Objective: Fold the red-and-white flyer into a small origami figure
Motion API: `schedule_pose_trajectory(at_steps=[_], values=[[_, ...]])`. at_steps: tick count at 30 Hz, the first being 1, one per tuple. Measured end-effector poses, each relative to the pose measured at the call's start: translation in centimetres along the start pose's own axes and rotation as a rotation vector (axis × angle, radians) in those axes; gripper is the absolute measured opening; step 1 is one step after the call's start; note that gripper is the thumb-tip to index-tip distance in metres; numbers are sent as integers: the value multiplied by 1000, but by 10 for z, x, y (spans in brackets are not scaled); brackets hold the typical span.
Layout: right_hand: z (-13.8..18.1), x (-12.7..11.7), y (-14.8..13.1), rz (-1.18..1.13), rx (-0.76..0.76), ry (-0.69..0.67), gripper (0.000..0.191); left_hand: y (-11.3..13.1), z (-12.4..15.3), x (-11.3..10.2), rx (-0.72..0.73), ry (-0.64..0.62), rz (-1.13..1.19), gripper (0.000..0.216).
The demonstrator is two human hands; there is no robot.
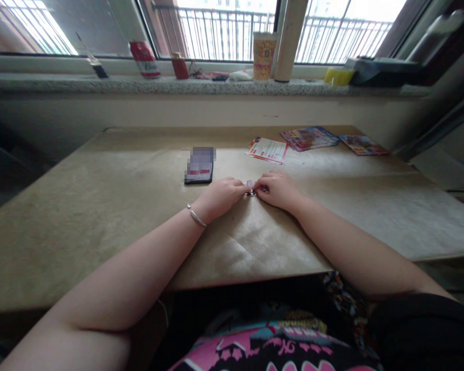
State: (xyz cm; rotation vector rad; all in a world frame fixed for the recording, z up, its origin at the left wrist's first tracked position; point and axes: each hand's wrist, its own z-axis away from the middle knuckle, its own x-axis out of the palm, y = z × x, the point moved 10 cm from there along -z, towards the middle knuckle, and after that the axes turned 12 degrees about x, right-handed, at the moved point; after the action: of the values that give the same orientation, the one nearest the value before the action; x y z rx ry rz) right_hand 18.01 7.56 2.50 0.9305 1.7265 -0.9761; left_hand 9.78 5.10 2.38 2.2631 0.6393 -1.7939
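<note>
Near the middle of the table [100, 226], both my hands meet over a small shiny, pinkish-silver thing [250, 185], too small to name. My left hand [223, 197] has its fingers pressed together on the left side of it, and a silver bangle [198, 218] circles that wrist. From the other side, my right hand [277, 188] pinches it with thumb and curled fingers. Parts of the small thing are hidden behind my fingertips. A phone [200, 166] lies flat just beyond my left hand. Beyond my right hand lies a white and red printed card [268, 149].
Colourful picture cards [309, 138] lie at the back right, with another stack [363, 145] beside them. Along the stone windowsill [216, 87] stand a red and white can [145, 59], a red bottle [179, 65], a patterned cup [263, 55] and a yellow item [339, 77].
</note>
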Motion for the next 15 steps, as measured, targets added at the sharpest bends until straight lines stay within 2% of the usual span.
schedule_pose_trajectory(at_steps=[10,15], values=[[6,-2,-10,90,-101,-3,24,4,-2,-2,-29,-39,-3,31],[4,-1,-12,121,-103,-26,24,6,-3,-3,-38,-49,4,34]])
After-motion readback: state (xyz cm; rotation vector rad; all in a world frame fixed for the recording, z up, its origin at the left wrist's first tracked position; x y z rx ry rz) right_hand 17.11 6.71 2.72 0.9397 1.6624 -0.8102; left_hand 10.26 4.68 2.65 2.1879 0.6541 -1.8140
